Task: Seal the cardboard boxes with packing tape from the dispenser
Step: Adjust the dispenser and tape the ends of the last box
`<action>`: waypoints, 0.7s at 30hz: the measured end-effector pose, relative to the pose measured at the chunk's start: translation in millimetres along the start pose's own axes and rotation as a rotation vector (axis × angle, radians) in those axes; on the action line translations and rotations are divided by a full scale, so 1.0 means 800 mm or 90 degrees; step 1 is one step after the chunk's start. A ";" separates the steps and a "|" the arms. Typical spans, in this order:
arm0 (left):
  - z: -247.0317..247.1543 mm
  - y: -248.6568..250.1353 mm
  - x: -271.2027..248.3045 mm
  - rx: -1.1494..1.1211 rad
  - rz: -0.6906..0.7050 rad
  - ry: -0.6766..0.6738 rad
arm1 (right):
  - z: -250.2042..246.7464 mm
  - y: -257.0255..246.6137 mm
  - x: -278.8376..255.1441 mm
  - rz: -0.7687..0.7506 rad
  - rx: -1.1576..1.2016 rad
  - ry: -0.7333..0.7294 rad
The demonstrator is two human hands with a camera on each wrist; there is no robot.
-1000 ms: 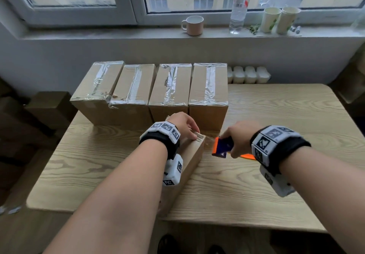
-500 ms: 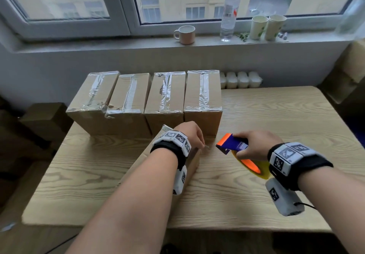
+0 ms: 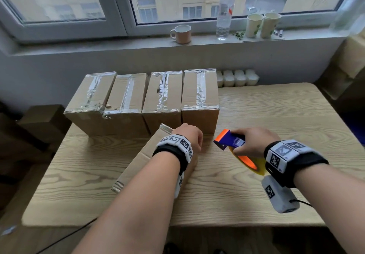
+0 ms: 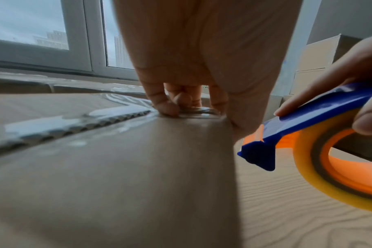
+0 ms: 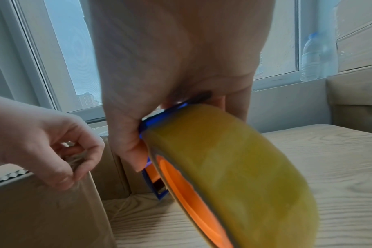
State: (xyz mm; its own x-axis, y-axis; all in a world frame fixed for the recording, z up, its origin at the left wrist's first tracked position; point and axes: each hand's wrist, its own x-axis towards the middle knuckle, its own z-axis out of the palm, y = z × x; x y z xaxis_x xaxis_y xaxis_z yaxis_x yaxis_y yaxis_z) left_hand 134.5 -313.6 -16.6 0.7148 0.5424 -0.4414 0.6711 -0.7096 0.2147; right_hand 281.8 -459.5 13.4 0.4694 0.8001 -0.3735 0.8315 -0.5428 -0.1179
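Note:
A cardboard box point(image 3: 138, 161) point(image 4: 117, 167) lies lengthwise on the table in front of me, clear tape along its top seam. My left hand point(image 3: 188, 135) point(image 5: 42, 142) sits on its far right corner, fingers point(image 4: 166, 107) curled, pinching the crinkled tape end against the cardboard. My right hand point(image 3: 254, 141) grips the blue and orange tape dispenser point(image 3: 231, 140) point(image 4: 308, 114) with its yellowish roll point(image 5: 234, 167), held above the table just right of the box, cutter end towards my left hand. I see no tape strip between dispenser and box.
Several taped boxes point(image 3: 199, 93) stand in a row behind the box on the wooden table point(image 3: 276, 115). White containers point(image 3: 237, 78) sit at the table's back edge. A mug point(image 3: 182, 33), bottle point(image 3: 224, 10) and paper cups point(image 3: 262, 24) are on the sill. More cartons stand right.
My right hand has drawn the dispenser away from the box end, to the right and towards me. My left hand has stayed on the box's far corner.

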 end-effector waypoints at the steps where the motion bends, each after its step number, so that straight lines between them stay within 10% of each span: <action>1: 0.002 0.001 0.000 0.004 -0.002 0.000 | 0.000 0.000 -0.001 0.001 -0.001 0.001; 21: 0.003 -0.011 -0.011 -0.063 -0.002 0.045 | 0.030 -0.004 0.000 0.016 0.078 -0.085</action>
State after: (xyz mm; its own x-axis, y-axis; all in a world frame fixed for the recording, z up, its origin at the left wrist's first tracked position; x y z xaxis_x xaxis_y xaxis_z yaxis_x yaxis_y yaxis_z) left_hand 121.5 -313.1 -16.3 0.7227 0.5775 -0.3797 0.6868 -0.6618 0.3005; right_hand 271.9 -463.6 -7.9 0.4391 0.7491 -0.4960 0.7738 -0.5959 -0.2148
